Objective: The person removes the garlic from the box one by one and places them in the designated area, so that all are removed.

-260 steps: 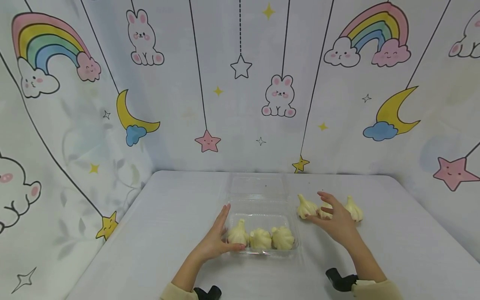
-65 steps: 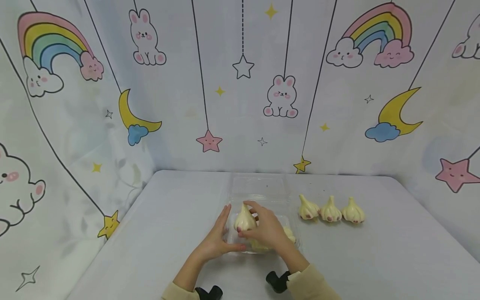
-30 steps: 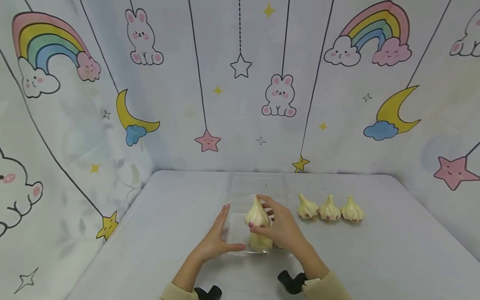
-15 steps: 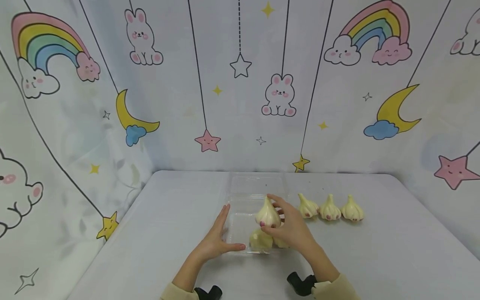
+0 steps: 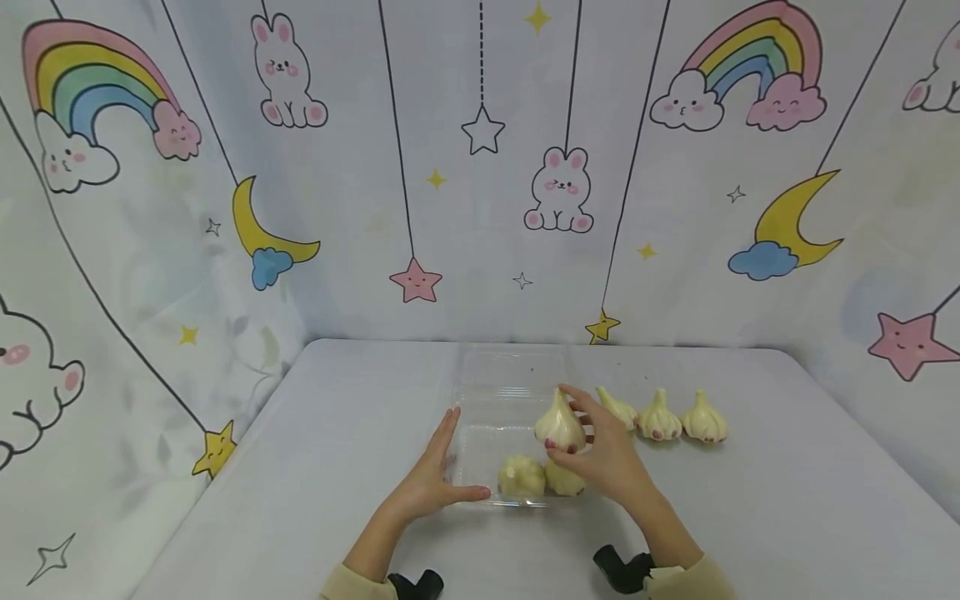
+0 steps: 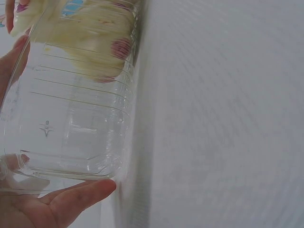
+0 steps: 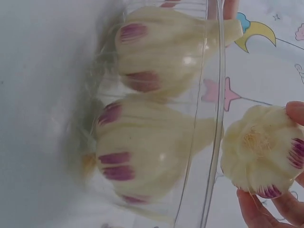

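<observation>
My right hand pinches a garlic bulb, its stem pointing up, over the right part of a clear plastic clamshell container. Two more garlic bulbs, a middle one and a right one, sit along the container's front side. In the right wrist view the held bulb shows its root end, outside the clear wall. My left hand holds the container's left end, thumb at the front corner and fingers along the side; the left wrist view shows the thumb at the corner.
Three garlic bulbs stand in a row right of the container: a near one partly behind my right hand, a middle one and a far-right one. The container's lid lies folded back. A white table meets a patterned cloth backdrop.
My right hand was over the bulbs on the table, then took the left garlic bulb from the container and carried it rightward. My left hand has stayed at the container.
</observation>
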`<state>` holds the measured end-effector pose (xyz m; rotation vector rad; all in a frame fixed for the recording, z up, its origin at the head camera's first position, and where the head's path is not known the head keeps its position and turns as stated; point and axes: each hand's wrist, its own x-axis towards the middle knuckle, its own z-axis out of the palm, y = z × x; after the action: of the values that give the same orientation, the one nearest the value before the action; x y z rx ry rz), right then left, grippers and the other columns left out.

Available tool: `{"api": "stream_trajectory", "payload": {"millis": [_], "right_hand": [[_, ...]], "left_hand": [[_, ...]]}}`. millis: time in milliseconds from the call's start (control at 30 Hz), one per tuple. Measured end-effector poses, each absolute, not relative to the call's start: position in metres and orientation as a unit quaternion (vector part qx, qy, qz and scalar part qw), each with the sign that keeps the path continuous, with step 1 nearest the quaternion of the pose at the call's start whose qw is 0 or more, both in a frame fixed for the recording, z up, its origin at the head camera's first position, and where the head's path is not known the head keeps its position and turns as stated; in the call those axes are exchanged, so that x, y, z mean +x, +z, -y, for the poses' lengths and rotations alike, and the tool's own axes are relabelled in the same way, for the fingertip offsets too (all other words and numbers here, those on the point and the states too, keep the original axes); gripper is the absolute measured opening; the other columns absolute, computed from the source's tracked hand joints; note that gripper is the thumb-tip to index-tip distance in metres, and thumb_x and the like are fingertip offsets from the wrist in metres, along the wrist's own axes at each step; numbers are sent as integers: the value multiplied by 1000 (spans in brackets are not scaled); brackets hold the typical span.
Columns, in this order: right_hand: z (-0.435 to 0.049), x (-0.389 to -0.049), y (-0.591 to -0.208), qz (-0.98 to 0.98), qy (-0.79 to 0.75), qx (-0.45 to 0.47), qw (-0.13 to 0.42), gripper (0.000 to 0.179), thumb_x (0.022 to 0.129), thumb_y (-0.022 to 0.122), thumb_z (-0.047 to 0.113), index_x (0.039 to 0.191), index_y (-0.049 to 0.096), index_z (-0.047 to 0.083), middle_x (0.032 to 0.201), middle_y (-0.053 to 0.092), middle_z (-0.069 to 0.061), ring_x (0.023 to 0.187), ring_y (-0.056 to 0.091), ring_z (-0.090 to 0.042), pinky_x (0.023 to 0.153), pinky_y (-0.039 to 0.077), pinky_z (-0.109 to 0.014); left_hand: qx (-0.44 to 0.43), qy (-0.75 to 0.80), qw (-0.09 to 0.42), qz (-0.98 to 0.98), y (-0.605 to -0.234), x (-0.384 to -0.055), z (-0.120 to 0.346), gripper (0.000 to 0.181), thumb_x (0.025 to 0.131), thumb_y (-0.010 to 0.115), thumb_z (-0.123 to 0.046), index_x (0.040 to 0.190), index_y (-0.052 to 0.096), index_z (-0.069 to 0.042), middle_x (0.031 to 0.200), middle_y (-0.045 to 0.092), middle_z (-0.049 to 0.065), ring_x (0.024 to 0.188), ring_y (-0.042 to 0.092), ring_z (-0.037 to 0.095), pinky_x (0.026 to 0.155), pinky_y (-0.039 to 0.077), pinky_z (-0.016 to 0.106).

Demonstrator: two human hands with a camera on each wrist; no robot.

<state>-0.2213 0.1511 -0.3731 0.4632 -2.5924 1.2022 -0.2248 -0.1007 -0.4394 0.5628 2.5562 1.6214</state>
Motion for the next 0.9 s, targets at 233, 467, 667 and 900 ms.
{"api": "stream_trajectory", "payload": {"millis": [233, 467, 667, 900], "right_hand": [[-160, -221, -373, 887, 410, 165, 135, 74, 67, 78, 5, 133, 44, 11, 116, 55, -18, 99, 57, -32, 74, 52, -39], [-176, -220, -374, 886, 420, 154, 121, 72, 70, 76, 6, 134, 44, 14, 121, 52, -22, 100, 56, -37, 69, 50, -36], [-188, -220, -378, 890, 413, 146, 126, 73, 70, 76, 7, 134, 43, 15, 122, 51, -23, 98, 56, -36, 68, 49, -36], [-198, -219, -380, 892, 411, 139, 127, 73, 69, 76, 5, 134, 43, 11, 122, 50, -28, 102, 55, -42, 71, 51, -44]], "left_hand": [[185, 522, 29, -832, -439, -225, 100, 115, 66, 83, -21, 148, 3, -12, 151, -2, 18, 135, 8, 41, 101, 29, 56], [177, 512, 31, -840, -440, -225, 100, 116, 65, 83, -25, 148, 3, -18, 152, -2, 15, 136, 7, 40, 101, 25, 60], [175, 510, 32, -841, -440, -225, 100, 116, 65, 83, -25, 148, 3, -17, 152, -2, 16, 136, 9, 40, 101, 26, 59], [179, 513, 31, -839, -440, -225, 100, 115, 66, 83, -24, 148, 3, -16, 152, -2, 16, 135, 10, 40, 101, 29, 56]]}}
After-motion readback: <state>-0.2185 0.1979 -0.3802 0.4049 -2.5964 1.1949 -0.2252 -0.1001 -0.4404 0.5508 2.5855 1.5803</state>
